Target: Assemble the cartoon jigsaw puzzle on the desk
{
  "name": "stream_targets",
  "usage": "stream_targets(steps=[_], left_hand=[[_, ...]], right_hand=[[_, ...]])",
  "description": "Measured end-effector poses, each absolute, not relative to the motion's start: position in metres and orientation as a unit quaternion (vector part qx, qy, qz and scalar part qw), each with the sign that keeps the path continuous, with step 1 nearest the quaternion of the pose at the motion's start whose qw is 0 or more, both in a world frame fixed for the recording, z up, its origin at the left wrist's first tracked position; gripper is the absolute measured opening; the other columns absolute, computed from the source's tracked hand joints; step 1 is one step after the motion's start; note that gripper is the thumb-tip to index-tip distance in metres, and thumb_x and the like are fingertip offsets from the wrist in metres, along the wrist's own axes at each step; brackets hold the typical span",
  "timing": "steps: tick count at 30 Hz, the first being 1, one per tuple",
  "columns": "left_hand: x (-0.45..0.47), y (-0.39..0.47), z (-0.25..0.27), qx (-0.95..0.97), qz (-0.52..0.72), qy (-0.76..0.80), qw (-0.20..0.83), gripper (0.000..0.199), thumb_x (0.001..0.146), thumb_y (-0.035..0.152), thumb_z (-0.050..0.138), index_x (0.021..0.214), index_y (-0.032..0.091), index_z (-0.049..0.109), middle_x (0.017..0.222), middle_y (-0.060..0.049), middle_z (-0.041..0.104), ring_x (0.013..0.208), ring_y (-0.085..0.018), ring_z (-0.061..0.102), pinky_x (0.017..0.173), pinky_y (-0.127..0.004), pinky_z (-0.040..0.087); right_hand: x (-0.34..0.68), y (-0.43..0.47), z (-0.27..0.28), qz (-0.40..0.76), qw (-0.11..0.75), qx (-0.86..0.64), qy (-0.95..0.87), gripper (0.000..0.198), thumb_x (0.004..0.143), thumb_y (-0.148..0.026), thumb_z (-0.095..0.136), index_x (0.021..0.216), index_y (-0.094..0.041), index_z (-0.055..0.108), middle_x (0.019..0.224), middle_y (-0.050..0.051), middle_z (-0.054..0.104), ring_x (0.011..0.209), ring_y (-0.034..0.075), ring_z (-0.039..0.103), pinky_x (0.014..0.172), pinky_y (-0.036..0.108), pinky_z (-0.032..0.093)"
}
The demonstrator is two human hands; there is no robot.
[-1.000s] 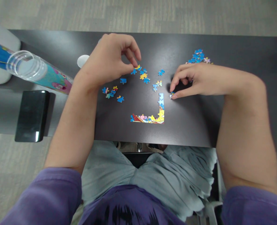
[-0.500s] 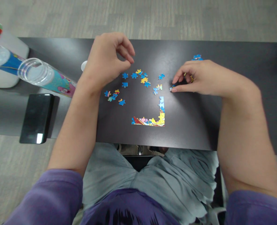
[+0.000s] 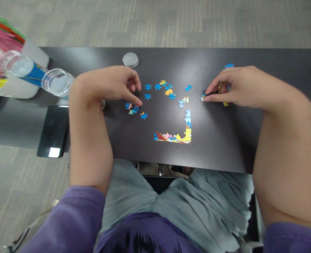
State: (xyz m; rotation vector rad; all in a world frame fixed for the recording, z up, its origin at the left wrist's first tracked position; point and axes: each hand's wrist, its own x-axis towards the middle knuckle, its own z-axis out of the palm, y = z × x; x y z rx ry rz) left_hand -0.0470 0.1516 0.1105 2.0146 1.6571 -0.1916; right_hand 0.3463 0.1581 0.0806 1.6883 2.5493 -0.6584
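The joined puzzle strip [image 3: 188,131] forms a corner just right of mid-view, red, pink and yellow along its base, pale blue up its side. Loose pieces [image 3: 168,92] lie at its twelve o'clock. Toward two, the right hand [image 3: 241,84] nearly closes thumb and forefinger, pinching a small piece [image 3: 203,98]. Toward ten, the left hand [image 3: 115,82] parts thumb and forefinger moderately, empty, near a mixed cluster [image 3: 131,111]. The dark table [image 3: 218,140] carries a silver lid [image 3: 130,59] at eleven; grey carpet [image 3: 171,23] lies beyond.

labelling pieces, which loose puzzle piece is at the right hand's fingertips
The blue-and-white piece, right of the joined strip: only it sits at the right hand's thumb and forefinger tips.
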Motion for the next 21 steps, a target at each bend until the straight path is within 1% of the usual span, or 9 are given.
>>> stream_targets(steps=[2, 4, 6, 9, 12, 14, 16, 18, 21], left_hand=[[-0.050, 0.146, 0.118, 0.720, -0.112, 0.631, 0.268, 0.039, 0.089, 0.037, 0.103, 0.119, 0.024, 0.081, 0.098, 0.000, 0.082, 0.094, -0.021, 0.077, 0.078, -0.027, 0.052], [-0.057, 0.145, 0.119, 0.694, -0.149, 0.646, 0.281, 0.049, 0.088, 0.043, 0.107, 0.126, 0.024, 0.081, 0.095, 0.000, 0.082, 0.103, -0.024, 0.080, 0.083, -0.026, 0.053], [-0.066, 0.146, 0.115, 0.673, -0.158, 0.662, 0.288, 0.057, 0.085, 0.053, 0.109, 0.129, 0.026, 0.084, 0.090, 0.001, 0.081, 0.108, -0.028, 0.081, 0.089, -0.028, 0.056], [-0.074, 0.149, 0.108, 0.659, -0.143, 0.678, 0.291, 0.069, 0.079, 0.074, 0.110, 0.125, 0.027, 0.089, 0.078, 0.001, 0.077, 0.108, -0.033, 0.081, 0.096, -0.033, 0.058], [-0.073, 0.150, 0.107, 0.672, -0.138, 0.673, 0.277, 0.069, 0.085, 0.085, 0.102, 0.122, 0.028, 0.093, 0.079, -0.001, 0.079, 0.108, -0.033, 0.079, 0.097, -0.036, 0.057], [-0.069, 0.149, 0.108, 0.688, -0.138, 0.661, 0.267, 0.056, 0.093, 0.078, 0.095, 0.119, 0.028, 0.094, 0.089, -0.001, 0.085, 0.104, -0.030, 0.077, 0.093, -0.036, 0.055], [-0.066, 0.150, 0.108, 0.699, -0.139, 0.651, 0.261, 0.040, 0.098, 0.063, 0.093, 0.115, 0.027, 0.092, 0.097, -0.002, 0.089, 0.100, -0.027, 0.074, 0.088, -0.037, 0.051], [-0.064, 0.150, 0.107, 0.703, -0.131, 0.649, 0.259, 0.030, 0.100, 0.054, 0.095, 0.111, 0.026, 0.091, 0.096, -0.001, 0.088, 0.099, -0.026, 0.071, 0.089, -0.037, 0.049], [-0.060, 0.151, 0.106, 0.692, -0.123, 0.663, 0.257, 0.026, 0.102, 0.050, 0.095, 0.109, 0.026, 0.092, 0.087, 0.000, 0.085, 0.100, -0.027, 0.071, 0.095, -0.037, 0.049]], right_hand=[[0.350, 0.161, 0.075, -0.223, -0.010, 0.521, 0.824, 0.020, 0.097, -0.038, 0.093, 0.111, -0.023, 0.094, 0.102, 0.009, 0.086, 0.087, 0.028, 0.074, 0.084, 0.046, 0.051], [0.354, 0.163, 0.070, -0.250, -0.028, 0.510, 0.823, 0.033, 0.090, -0.051, 0.093, 0.109, -0.025, 0.093, 0.097, 0.008, 0.085, 0.086, 0.029, 0.074, 0.082, 0.046, 0.051], [0.356, 0.164, 0.065, -0.274, -0.040, 0.511, 0.814, 0.043, 0.085, -0.060, 0.092, 0.110, -0.025, 0.092, 0.095, 0.008, 0.083, 0.085, 0.030, 0.074, 0.080, 0.047, 0.051], [0.355, 0.164, 0.063, -0.313, -0.044, 0.514, 0.797, 0.050, 0.085, -0.068, 0.095, 0.110, -0.025, 0.090, 0.094, 0.009, 0.082, 0.087, 0.031, 0.075, 0.081, 0.049, 0.052], [0.349, 0.161, 0.064, -0.361, -0.052, 0.494, 0.789, 0.055, 0.087, -0.076, 0.100, 0.108, -0.026, 0.089, 0.096, 0.009, 0.082, 0.091, 0.031, 0.075, 0.082, 0.048, 0.051], [0.345, 0.159, 0.064, -0.379, -0.064, 0.479, 0.789, 0.051, 0.089, -0.071, 0.100, 0.107, -0.024, 0.088, 0.098, 0.009, 0.083, 0.092, 0.029, 0.074, 0.082, 0.047, 0.051], [0.341, 0.158, 0.063, -0.388, -0.070, 0.470, 0.790, 0.044, 0.091, -0.063, 0.098, 0.107, -0.023, 0.088, 0.099, 0.008, 0.082, 0.092, 0.027, 0.071, 0.081, 0.046, 0.049], [0.338, 0.157, 0.061, -0.402, -0.073, 0.460, 0.788, 0.040, 0.093, -0.058, 0.097, 0.109, -0.023, 0.086, 0.098, 0.007, 0.081, 0.090, 0.025, 0.069, 0.079, 0.045, 0.048], [0.336, 0.157, 0.056, -0.429, -0.075, 0.440, 0.786, 0.037, 0.097, -0.055, 0.099, 0.110, -0.024, 0.084, 0.098, 0.006, 0.079, 0.090, 0.023, 0.069, 0.081, 0.044, 0.048]])
